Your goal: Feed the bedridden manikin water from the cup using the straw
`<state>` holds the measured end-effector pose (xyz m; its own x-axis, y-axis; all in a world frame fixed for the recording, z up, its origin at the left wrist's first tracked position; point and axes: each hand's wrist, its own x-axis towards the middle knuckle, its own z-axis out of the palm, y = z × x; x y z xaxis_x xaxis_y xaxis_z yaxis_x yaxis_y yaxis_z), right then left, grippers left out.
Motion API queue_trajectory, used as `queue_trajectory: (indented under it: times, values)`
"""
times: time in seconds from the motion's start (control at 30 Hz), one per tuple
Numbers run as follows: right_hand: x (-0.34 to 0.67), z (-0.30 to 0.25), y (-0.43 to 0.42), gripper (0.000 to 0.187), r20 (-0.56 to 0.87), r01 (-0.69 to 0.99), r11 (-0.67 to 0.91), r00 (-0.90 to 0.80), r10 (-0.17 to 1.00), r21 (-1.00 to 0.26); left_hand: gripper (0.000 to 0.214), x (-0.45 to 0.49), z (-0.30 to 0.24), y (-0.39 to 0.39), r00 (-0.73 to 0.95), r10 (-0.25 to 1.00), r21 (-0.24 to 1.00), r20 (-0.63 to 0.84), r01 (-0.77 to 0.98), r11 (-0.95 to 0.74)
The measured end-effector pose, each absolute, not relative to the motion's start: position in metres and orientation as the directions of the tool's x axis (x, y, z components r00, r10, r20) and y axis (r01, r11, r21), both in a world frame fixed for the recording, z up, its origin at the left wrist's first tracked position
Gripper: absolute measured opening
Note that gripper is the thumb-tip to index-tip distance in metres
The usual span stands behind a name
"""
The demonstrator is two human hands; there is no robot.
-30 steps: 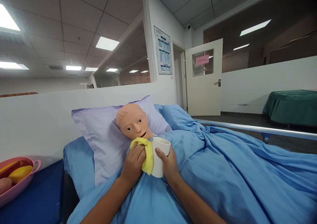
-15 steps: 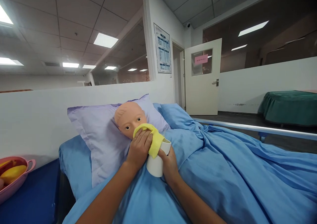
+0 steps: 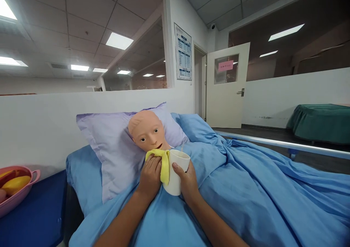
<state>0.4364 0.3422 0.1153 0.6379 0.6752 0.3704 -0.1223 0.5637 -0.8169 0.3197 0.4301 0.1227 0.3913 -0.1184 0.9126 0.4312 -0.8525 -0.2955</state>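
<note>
A bald manikin (image 3: 144,128) lies in bed with its head on a lilac pillow (image 3: 109,148), mouth slightly open. Below its chin, my left hand (image 3: 151,174) is closed on a yellow cloth (image 3: 164,167). One end of the cloth hangs down beside a white mug (image 3: 175,183). My right hand (image 3: 189,179) grips this mug from its right side, thumb near the rim. The mug stands a little tilted over the blue quilt (image 3: 218,203), close to the manikin's chest. What is inside the mug is hidden.
At the left, a pink basket (image 3: 20,199) with fruit-like items sits on a dark blue surface (image 3: 35,225). A bed rail (image 3: 273,145) runs along the far side. Beyond it are an open door (image 3: 228,101) and a green-covered piece of furniture (image 3: 314,123).
My left hand has drawn the yellow cloth down from the manikin's mouth to below its chin, uncovering nose and mouth. The mug stays in my right hand. The view has shifted slightly.
</note>
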Motion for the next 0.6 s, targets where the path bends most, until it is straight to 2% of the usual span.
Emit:
queue_trajectory:
  times: [0.13, 0.27, 0.4, 0.6]
  values:
    - [0.437, 0.115, 0.34, 0.061, 0.384, -0.069, 0.541, 0.628, 0.676, -0.838, 0.027, 0.301, 0.108, 0.432, 0.406, 0.019, -0.15, 0.914, 0.382, -0.912]
    - [0.439, 0.113, 0.34, 0.059, 0.399, -0.016, 0.522, 0.624, 0.671, -0.853, 0.032, 0.273, 0.096, 0.418, 0.304, 0.017, -0.085, 0.953, 0.321, -0.943]
    - [0.439, 0.109, 0.34, 0.058, 0.422, 0.034, 0.503, 0.593, 0.686, -0.864, 0.034, 0.255, 0.081, 0.404, 0.211, 0.112, 0.055, 0.971, 0.26, -0.964]
    - [0.436, 0.11, 0.339, 0.059, 0.447, -0.004, 0.505, 0.462, 0.767, -0.863, 0.039, 0.252, 0.054, 0.411, 0.122, 0.263, 0.221, 0.957, 0.282, -0.934]
